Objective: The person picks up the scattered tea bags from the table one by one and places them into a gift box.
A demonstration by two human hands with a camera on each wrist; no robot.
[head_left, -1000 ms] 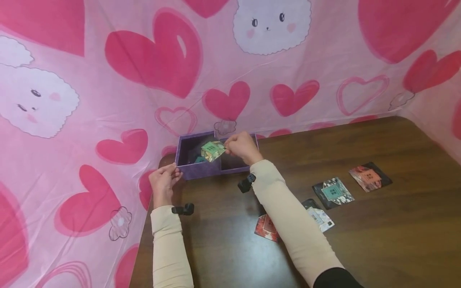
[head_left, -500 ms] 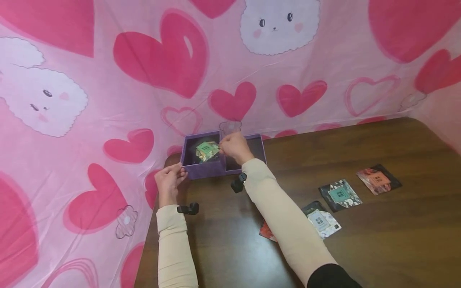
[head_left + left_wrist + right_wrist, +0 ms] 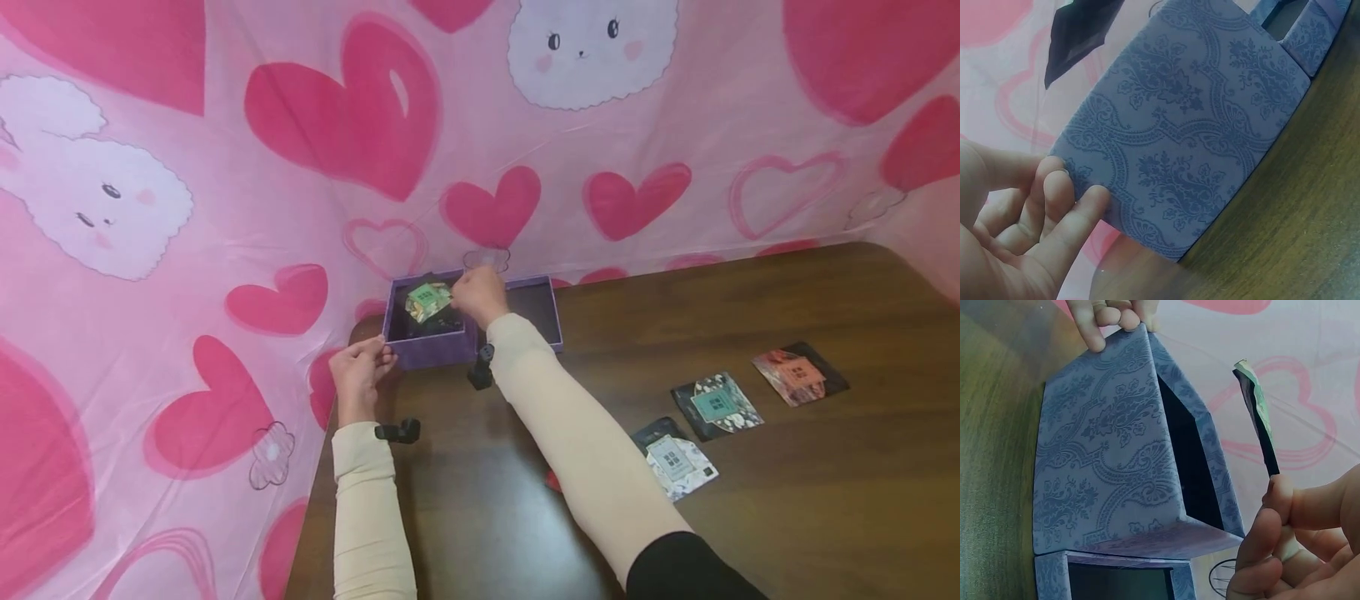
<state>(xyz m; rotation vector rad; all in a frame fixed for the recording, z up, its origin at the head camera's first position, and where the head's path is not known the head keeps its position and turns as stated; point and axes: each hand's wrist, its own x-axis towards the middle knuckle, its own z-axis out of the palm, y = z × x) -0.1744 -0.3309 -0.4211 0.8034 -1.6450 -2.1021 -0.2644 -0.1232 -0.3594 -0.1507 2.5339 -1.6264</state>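
Observation:
My right hand (image 3: 480, 296) pinches a flat sachet (image 3: 427, 301) by one edge, its green label and pale leafy print facing up. In the right wrist view, the sachet (image 3: 1257, 415) appears nearly edge-on beside the box's rim. It hangs over the deep left part of a purple patterned box (image 3: 431, 348), overlapping that opening in the head view. The thumb and fingers of my left hand (image 3: 358, 373) pinch the box's front left corner. From the left wrist view, those fingertips lie right at the edge of the patterned wall (image 3: 1179, 125). The sachet partly hides the box's inside.
Joined to the box's right is a shallower dark-lined tray (image 3: 534, 312). On the brown table (image 3: 480, 500) lie a white-print sachet (image 3: 675, 458), a teal-label sachet (image 3: 717, 406) and an orange-label sachet (image 3: 801, 372). A red sachet peeks out beside my right forearm. A pink heart-print cloth (image 3: 300, 225) hangs behind.
My right hand has carried the green-label sachet leftward over the deep part of the box, uncovering more of the shallow tray. My left hand stays at the corner. The head view has shifted slightly.

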